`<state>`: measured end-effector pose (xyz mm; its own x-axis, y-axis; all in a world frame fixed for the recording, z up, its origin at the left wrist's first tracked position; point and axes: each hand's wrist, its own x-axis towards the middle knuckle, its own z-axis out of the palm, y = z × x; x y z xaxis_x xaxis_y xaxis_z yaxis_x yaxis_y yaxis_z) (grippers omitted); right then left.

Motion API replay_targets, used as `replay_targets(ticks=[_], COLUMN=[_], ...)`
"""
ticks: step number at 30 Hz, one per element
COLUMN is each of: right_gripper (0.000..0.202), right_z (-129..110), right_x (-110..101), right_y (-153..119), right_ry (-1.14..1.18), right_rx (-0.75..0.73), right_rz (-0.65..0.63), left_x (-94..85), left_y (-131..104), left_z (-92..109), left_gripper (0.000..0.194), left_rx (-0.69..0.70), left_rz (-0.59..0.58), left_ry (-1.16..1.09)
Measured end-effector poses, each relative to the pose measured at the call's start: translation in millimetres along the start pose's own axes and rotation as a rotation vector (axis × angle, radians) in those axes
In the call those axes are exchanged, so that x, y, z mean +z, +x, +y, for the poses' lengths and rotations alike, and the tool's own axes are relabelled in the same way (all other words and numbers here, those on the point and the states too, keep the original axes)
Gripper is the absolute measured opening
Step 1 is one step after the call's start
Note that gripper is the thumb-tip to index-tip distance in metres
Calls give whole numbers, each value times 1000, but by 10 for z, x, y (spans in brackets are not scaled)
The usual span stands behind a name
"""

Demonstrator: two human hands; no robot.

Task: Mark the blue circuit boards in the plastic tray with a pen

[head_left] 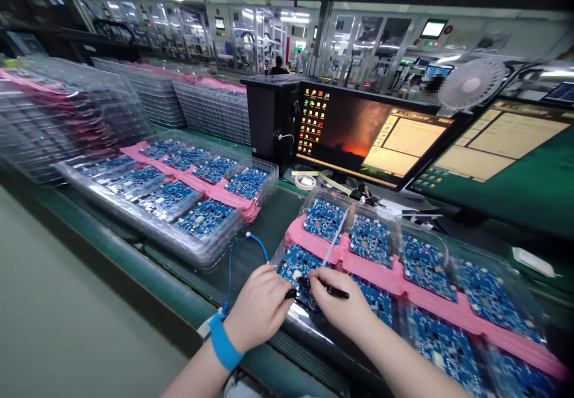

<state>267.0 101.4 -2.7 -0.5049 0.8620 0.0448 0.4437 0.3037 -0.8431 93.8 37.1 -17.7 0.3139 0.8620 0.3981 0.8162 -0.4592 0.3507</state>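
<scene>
Your left hand (260, 308) curled on the circuit board (298, 266) | right hand (338, 302) pinching black pen (329, 290) over it | board at clear tray's (529, 320) near-left corner | remaining boards there untouched.

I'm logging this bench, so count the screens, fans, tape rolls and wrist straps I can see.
Screens: 2, one with a sunset picture and one tilted at the right
Fans: 1, white
Tape rolls: 1
Wrist straps: 1, blue, on the left hand
Total: 5
</scene>
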Motion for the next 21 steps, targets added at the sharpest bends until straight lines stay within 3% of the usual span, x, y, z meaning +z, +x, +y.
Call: replay_targets(ticks=[6,11,14,21], right_gripper=[23,36,35,38], right_z=[-102,-259,-317,-317], right_x=[-204,-433,-453,-448], right_y=[-164,-463,-573,-720], right_ry=[58,706,960,940], right_rx=[21,237,251,266], right_rz=[54,127,164,150], left_x=[-66,-139,-185,-257], left_y=[-9,22,61,95], left_z=[32,201,343,563], left_gripper=[21,19,12,11], left_rx=[58,-33,-66,1], left_rz=[102,236,261,181], left_ry=[-3,-35,-84,-143])
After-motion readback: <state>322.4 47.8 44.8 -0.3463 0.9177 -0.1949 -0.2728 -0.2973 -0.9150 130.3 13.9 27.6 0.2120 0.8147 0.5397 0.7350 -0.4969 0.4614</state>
